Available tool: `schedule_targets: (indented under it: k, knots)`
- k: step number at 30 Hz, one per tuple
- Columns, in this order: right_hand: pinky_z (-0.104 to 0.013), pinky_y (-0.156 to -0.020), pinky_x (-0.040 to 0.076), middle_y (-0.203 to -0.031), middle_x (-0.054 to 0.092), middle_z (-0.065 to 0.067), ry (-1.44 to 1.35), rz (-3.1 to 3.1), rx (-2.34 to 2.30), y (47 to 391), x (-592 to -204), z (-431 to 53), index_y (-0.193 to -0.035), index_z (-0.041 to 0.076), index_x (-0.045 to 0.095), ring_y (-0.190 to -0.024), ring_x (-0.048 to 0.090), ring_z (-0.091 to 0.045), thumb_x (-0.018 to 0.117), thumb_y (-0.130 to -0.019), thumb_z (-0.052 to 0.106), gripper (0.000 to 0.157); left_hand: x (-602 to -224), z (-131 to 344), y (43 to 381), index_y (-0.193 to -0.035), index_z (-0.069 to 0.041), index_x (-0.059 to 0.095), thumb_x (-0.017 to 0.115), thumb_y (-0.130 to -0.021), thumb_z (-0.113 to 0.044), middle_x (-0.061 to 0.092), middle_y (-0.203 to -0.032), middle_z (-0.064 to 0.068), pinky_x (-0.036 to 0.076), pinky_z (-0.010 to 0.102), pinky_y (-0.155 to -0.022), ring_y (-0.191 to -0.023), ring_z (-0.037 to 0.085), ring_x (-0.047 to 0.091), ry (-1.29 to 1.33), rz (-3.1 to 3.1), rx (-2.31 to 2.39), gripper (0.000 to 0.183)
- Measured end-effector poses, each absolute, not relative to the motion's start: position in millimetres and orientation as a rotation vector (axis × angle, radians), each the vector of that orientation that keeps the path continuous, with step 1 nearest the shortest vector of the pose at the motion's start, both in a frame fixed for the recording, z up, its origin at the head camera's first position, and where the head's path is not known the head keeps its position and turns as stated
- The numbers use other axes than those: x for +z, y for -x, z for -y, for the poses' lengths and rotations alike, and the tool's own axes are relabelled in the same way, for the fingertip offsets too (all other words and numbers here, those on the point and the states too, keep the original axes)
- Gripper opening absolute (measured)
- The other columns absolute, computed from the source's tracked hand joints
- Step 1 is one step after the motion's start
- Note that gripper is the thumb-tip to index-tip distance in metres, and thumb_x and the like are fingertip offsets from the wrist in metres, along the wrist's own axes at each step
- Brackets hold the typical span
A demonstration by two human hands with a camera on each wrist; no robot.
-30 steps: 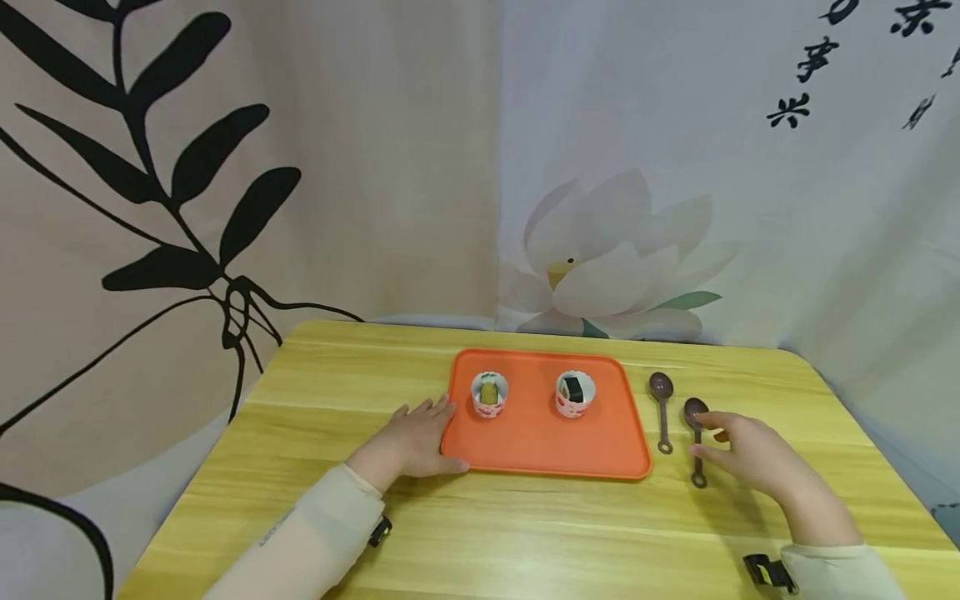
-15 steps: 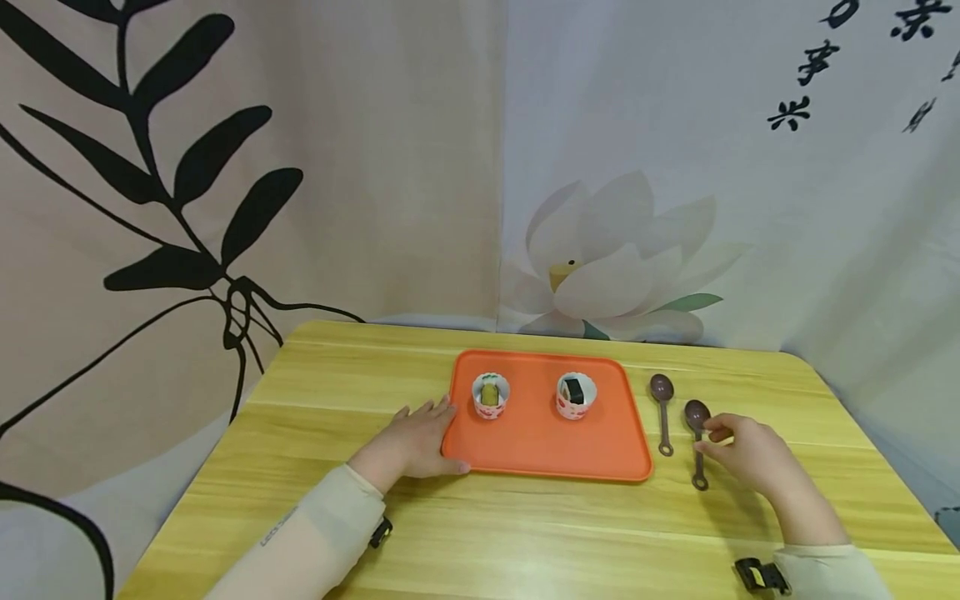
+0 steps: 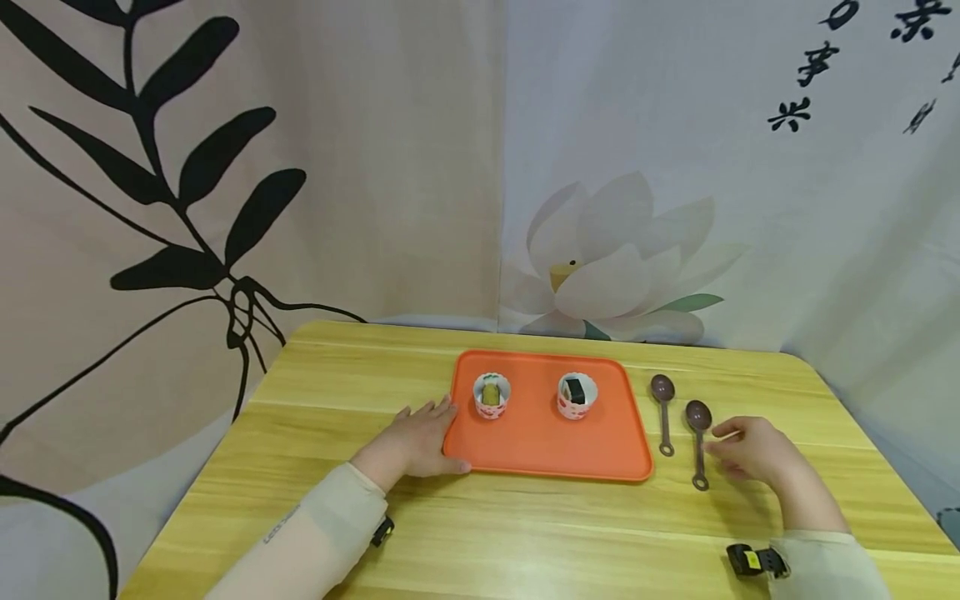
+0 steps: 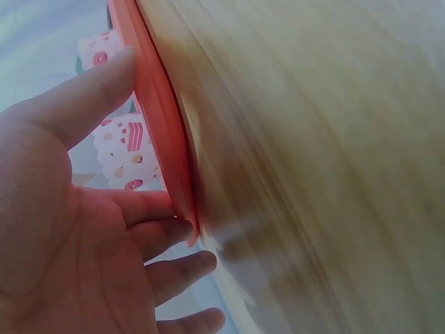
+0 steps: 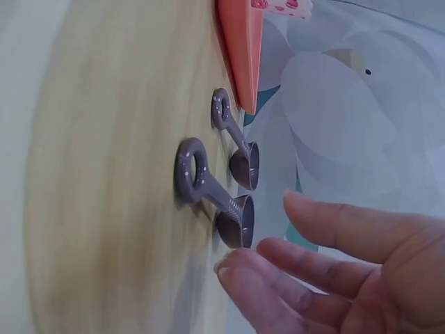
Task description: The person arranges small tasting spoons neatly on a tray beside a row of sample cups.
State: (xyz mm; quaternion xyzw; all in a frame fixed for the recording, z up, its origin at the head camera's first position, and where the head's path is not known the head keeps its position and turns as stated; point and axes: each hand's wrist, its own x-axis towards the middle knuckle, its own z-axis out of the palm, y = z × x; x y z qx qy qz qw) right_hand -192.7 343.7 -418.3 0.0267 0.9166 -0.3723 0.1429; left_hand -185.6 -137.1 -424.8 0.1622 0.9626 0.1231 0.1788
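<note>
My left hand (image 3: 414, 448) rests at the left edge of an orange tray (image 3: 536, 450), fingers spread and touching its rim; the left wrist view shows the thumb and fingertips along that rim (image 4: 156, 104). To the right of the tray lie two brown spoons with ringed handles. One spoon (image 3: 663, 388) is nearer the tray; the other spoon (image 3: 698, 417) lies just left of my right hand (image 3: 761, 454). In the right wrist view the right fingers are loosely bent, apart from the nearer spoon (image 5: 201, 177), and hold nothing.
On the tray stand two patterned paper cups, the left cup (image 3: 491, 411) with a yellowish-green piece inside and the right cup (image 3: 573, 410) with a black-and-white piece. Beneath is a yellow wood-grain table (image 3: 540, 542), with a printed curtain (image 3: 405, 167) behind it.
The right hand has drawn back slightly to the right, off the right-hand spoon, which stays lying on the table. The left hand has kept its place on the tray.
</note>
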Motion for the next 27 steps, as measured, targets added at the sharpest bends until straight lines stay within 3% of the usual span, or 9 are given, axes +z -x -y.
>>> schedule_targets:
  k: [8, 27]
  knots:
    - [-0.036, -0.065, 0.06, -0.092, 0.064, -0.019, -0.165, -2.531, -1.202, 194, -427, -344, -0.121, -0.021, 0.048, -0.073, 0.066, -0.02, 0.065, -0.096, 0.006, 0.04, -426, 137, 185, -0.156, -0.001, 0.031, 0.069, -0.087, -0.058, 0.024, -0.163, 0.015, 0.019, 0.062, -0.117, -0.148, 0.038, 0.025, -0.449, -2.721, 0.342, 0.097]
    - [-0.032, -0.063, 0.06, -0.086, 0.065, -0.012, -0.275, -2.468, -1.358, 196, -433, -337, -0.12, -0.019, 0.047, -0.069, 0.065, -0.016, 0.067, -0.093, 0.001, 0.039, -427, 138, 186, -0.156, -0.002, 0.03, 0.069, -0.086, -0.06, 0.024, -0.164, 0.014, 0.019, 0.062, -0.116, -0.148, 0.038, 0.026, -0.457, -2.726, 0.347, 0.099]
